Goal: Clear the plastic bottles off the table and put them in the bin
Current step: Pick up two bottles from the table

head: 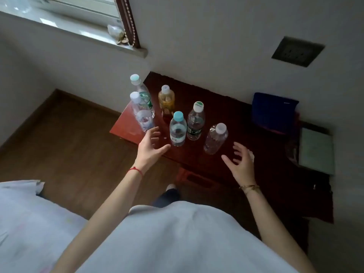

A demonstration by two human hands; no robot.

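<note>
Six plastic bottles stand upright on a dark red wooden table (232, 107) set against a white wall. At the table's left edge are two clear ones: the green-labelled bottle (142, 91) with a pale teal cap at the back, and just in front of it, overlapping it in view, a white-capped clear bottle (141, 113) that looks nearly empty. Right of these stands an amber bottle (166, 99), its yellow-brown contents filling most of it under a white cap. Nearer the front, a blue-capped bottle (177, 130) and a dark-labelled bottle (195, 122) with a green-and-white cap stand side by side, almost touching; both look clear, and how much liquid they hold cannot be told. Furthest right is an unlabelled clear bottle (215, 138) with a white cap, seemingly empty.

The left hand (150, 147) reaches between the white-capped and blue-capped bottles, fingers spread, holding nothing. The right hand (240, 161) hovers near the unlabelled bottle, fingers also spread and empty. A blue cloth (273, 113) and a green book (316, 148) lie at the table's right end.
</note>
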